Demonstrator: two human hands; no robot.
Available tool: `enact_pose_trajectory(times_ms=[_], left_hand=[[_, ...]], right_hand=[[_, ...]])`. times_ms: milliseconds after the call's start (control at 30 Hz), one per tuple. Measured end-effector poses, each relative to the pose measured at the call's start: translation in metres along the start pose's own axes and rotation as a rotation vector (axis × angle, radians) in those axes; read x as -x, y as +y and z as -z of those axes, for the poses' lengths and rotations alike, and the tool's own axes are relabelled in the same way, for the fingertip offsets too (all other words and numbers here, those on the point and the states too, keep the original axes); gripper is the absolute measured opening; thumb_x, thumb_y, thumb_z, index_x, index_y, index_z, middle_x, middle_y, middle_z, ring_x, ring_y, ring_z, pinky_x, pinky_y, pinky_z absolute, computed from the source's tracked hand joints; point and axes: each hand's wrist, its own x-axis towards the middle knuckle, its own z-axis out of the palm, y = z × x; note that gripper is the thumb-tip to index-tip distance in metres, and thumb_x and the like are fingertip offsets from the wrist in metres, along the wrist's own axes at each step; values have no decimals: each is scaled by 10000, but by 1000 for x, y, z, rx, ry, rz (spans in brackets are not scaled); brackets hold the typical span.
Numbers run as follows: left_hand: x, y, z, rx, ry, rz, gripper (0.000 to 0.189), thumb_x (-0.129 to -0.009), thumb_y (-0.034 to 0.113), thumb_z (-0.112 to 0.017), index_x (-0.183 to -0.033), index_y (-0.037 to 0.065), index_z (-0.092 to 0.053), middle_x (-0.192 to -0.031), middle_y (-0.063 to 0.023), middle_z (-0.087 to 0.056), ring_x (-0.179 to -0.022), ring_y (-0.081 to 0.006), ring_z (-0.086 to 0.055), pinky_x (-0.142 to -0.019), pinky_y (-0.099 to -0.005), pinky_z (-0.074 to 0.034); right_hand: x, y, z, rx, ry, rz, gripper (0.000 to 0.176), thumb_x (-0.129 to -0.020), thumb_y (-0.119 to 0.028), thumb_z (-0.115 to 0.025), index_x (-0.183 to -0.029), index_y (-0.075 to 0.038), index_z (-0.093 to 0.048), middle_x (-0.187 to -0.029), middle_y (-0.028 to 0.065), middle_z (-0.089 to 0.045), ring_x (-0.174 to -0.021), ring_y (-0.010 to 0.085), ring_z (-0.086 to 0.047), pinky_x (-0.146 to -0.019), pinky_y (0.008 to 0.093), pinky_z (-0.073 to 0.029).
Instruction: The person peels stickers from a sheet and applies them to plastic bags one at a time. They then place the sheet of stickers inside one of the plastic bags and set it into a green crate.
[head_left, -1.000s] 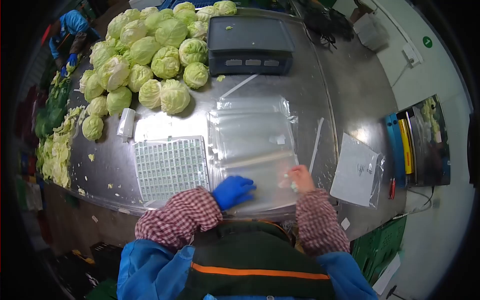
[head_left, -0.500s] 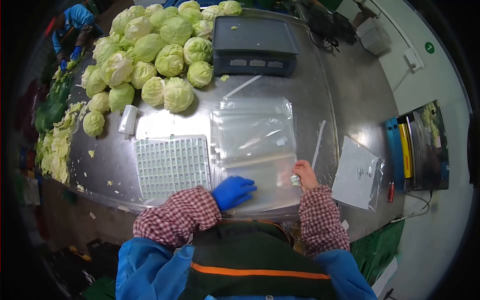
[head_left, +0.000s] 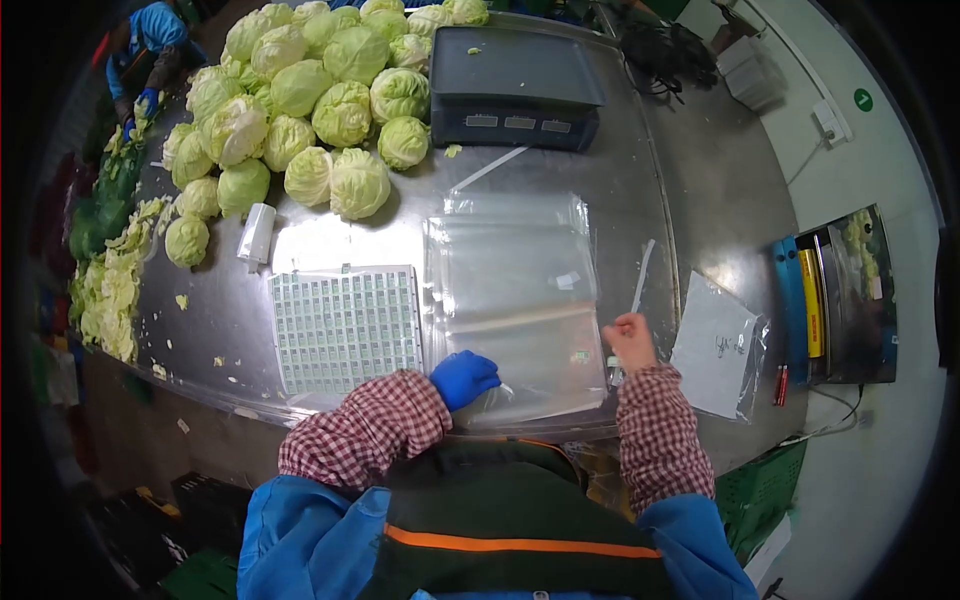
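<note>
A stack of clear plastic bags (head_left: 520, 290) lies flat on the steel table. My left hand (head_left: 466, 380), in a blue glove, is at the stack's lower left corner, its fingers closed on the top bag beside a small crease. A small green-and-white sticker (head_left: 581, 356) sits on the bag near its right edge. My bare right hand (head_left: 630, 342) is just beyond that edge with curled fingers. Below those fingers shows a small strip of labels (head_left: 614, 372), apparently held against the palm. Left of the bags lies a sheet of printed labels (head_left: 345, 325).
Cabbages (head_left: 300, 88) are heaped at the back left, beside a grey scale (head_left: 515, 85). A white roll (head_left: 257, 236) lies near them. A sleeved paper (head_left: 712, 345) and binders (head_left: 790, 300) are on the right. Another person (head_left: 150, 50) works among leaves at the far left.
My right hand has moved right, off the bags, and a sticker now shows on the top bag. My left hand has drawn its fingers in and moved slightly.
</note>
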Motion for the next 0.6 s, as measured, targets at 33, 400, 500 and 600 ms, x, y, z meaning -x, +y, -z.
enact_pose_trajectory(times_ms=[33,400,500,600], left_hand=[[-4,3,8,74,-49,68,167,-754,243,-596,-811,96,-651,-903,-62,-610,-836,-237,-553,-739,-336,-447],[-32,23,75,1126,823,792,262,-830,206,-507,-978,2,-578,-813,-80,-589,-729,-132,-533,-678,-263,-431],[-19,32,74,172,520,73,259,-828,215,-506,-1011,39,-555,-919,-119,-580,-778,-205,-548,-700,-305,-439],[8,0,12,-154,57,-268,248,-760,246,-595,-926,63,-609,-929,-119,-591,-828,-275,-554,-741,-347,-444]], right_hand=[[6,-12,16,-272,-51,-33,257,-728,-69,-622,-929,-44,-463,-766,31,-501,-661,106,-480,-607,222,-401],[40,-78,47,-1290,-195,223,260,-732,26,-577,-943,-66,-455,-818,33,-481,-642,78,-480,-465,199,-396],[14,-42,11,-437,-473,-105,291,-691,11,-624,-929,-45,-464,-801,43,-487,-667,113,-506,-516,219,-423],[-8,6,-32,277,-272,227,255,-670,21,-608,-884,-62,-497,-722,23,-490,-694,96,-500,-595,229,-430]])
